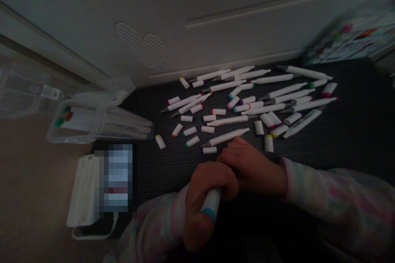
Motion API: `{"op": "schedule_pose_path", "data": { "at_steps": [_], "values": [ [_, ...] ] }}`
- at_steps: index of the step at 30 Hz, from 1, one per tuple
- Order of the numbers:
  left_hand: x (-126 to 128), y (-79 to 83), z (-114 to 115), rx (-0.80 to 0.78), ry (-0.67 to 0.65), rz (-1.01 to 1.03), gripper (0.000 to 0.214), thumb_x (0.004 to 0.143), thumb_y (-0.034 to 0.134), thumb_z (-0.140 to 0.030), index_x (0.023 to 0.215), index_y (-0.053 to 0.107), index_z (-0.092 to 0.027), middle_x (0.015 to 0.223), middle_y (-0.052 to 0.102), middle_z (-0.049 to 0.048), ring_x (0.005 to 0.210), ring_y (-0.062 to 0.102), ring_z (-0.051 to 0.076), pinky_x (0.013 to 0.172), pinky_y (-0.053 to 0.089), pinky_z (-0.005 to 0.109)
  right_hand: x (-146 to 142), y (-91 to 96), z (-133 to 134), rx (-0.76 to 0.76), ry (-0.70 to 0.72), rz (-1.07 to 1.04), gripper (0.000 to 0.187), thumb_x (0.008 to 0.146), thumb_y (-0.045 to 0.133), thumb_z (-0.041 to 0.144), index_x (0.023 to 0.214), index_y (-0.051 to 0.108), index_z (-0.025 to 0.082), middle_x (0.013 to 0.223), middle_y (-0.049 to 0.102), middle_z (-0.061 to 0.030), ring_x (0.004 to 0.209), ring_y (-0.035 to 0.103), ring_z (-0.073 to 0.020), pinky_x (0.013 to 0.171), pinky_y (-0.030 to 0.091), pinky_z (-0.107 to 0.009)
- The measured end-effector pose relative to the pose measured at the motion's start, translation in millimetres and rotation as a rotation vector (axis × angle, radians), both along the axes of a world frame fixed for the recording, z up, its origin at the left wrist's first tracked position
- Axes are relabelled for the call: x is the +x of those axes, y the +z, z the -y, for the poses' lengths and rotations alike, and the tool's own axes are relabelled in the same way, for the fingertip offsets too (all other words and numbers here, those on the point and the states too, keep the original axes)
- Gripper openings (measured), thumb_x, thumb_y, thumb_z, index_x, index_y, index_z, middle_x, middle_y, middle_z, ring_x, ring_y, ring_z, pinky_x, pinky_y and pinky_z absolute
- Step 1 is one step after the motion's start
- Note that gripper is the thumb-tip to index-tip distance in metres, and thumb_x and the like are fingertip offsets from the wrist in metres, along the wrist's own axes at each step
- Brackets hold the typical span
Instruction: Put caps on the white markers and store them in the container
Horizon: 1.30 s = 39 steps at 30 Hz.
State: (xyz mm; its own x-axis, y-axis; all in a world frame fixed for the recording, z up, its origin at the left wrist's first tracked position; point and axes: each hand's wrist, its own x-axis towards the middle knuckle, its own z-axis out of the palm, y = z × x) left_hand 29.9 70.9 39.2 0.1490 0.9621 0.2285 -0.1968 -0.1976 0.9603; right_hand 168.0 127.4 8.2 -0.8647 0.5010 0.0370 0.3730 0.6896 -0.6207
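Observation:
My left hand is wrapped in a fist around a white marker with a blue band, held near the bottom centre. My right hand lies just to its right, fingers curled and pressed against the left fist; whether it grips the marker's far end is hidden. Right above the hands, several white markers and loose coloured caps lie scattered over a dark mat.
A clear plastic marker case with markers inside lies at the left. Below it sits a white object with a blurred screen. A white cabinet front rises behind the mat. A colourful printed sheet is at the far right.

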Motion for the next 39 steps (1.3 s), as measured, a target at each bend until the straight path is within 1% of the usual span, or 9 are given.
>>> {"op": "schedule_pose_path", "data": {
  "at_steps": [4,9,14,19,24,29,31,35,39],
  "values": [
    [-0.7,0.1,0.6,-0.020,-0.035,-0.020,0.054,0.075,0.026,-0.067,0.058,0.040,-0.018,0.048,0.037,-0.0029,0.047,0.038,0.010,0.048,0.034,0.028,0.2,-0.9,0.2,0.004,-0.006,-0.012,0.012,0.076,0.051,0.027,0.080,0.055,0.016,0.073,0.058,-0.0034,0.071,0.048,-0.0164,0.070,0.026,-0.031],
    [-1.5,-0.5,-0.6,0.006,-0.047,-0.084,0.042,0.083,0.030,-0.051,0.057,0.038,-0.019,0.048,0.037,-0.0040,0.045,0.037,0.010,0.049,0.034,0.028,0.4,0.3,0.6,0.003,-0.006,-0.001,0.013,0.076,0.051,0.028,0.081,0.056,0.016,0.073,0.058,-0.0035,0.071,0.048,-0.0167,0.070,0.027,-0.031],
    [-0.2,1.0,-2.2,0.021,-0.052,-0.086,0.034,0.082,0.041,-0.041,0.056,0.038,-0.018,0.048,0.036,-0.0049,0.045,0.037,0.009,0.048,0.033,0.026,0.2,0.2,0.6,0.000,-0.001,0.000,0.014,0.076,0.051,0.029,0.081,0.055,0.016,0.072,0.058,-0.0026,0.071,0.047,-0.0164,0.070,0.026,-0.031],
    [0.1,2.9,-3.0,-0.025,-0.048,-0.023,0.036,0.079,0.047,-0.041,0.053,0.037,-0.018,0.045,0.035,-0.0046,0.044,0.036,0.008,0.046,0.031,0.026,0.1,-0.2,-0.4,0.004,-0.006,-0.002,0.014,0.076,0.051,0.029,0.080,0.055,0.016,0.072,0.058,-0.0028,0.070,0.047,-0.0164,0.069,0.026,-0.031],
    [-2.6,3.3,-2.7,-0.027,-0.084,-0.081,0.033,0.078,0.048,-0.042,0.056,0.040,-0.018,0.048,0.038,-0.0044,0.046,0.038,0.009,0.049,0.033,0.026,0.1,0.6,-0.3,0.005,-0.001,-0.004,0.014,0.077,0.050,0.029,0.081,0.055,0.016,0.073,0.058,-0.0023,0.071,0.048,-0.0162,0.070,0.027,-0.031],
    [-1.6,3.2,-1.3,-0.011,-0.020,-0.066,0.033,0.078,0.049,-0.038,0.055,0.040,-0.017,0.047,0.039,-0.0046,0.046,0.039,0.009,0.050,0.035,0.026,0.3,0.4,-0.6,0.013,-0.002,0.006,0.015,0.076,0.052,0.030,0.080,0.056,0.016,0.072,0.058,-0.0025,0.071,0.048,-0.0165,0.070,0.027,-0.031],
    [-1.5,2.4,-1.1,-0.003,-0.027,-0.087,0.033,0.079,0.048,-0.038,0.055,0.039,-0.017,0.047,0.037,-0.0051,0.046,0.039,0.008,0.050,0.035,0.026,0.0,0.0,-0.6,0.015,-0.004,0.004,0.014,0.076,0.052,0.029,0.081,0.056,0.016,0.072,0.058,-0.0025,0.071,0.047,-0.0163,0.070,0.027,-0.031],
    [-3.0,-2.7,-1.2,0.045,-0.090,-0.109,0.037,0.084,0.034,-0.043,0.056,0.036,-0.018,0.049,0.032,-0.0050,0.046,0.039,0.008,0.048,0.035,0.024,-0.3,-0.5,0.1,0.012,-0.007,-0.010,0.012,0.076,0.051,0.026,0.081,0.056,0.017,0.072,0.058,-0.0023,0.071,0.047,-0.0162,0.070,0.026,-0.031],
    [-5.7,1.2,-0.5,0.103,-0.055,-0.059,0.046,0.081,0.023,-0.057,0.060,0.038,-0.019,0.050,0.033,-0.0040,0.046,0.038,0.009,0.047,0.035,0.026,0.0,-0.5,0.6,0.023,-0.007,-0.012,0.012,0.076,0.051,0.026,0.081,0.055,0.017,0.072,0.058,-0.0023,0.070,0.046,-0.0162,0.070,0.026,-0.031]
  ]
}}
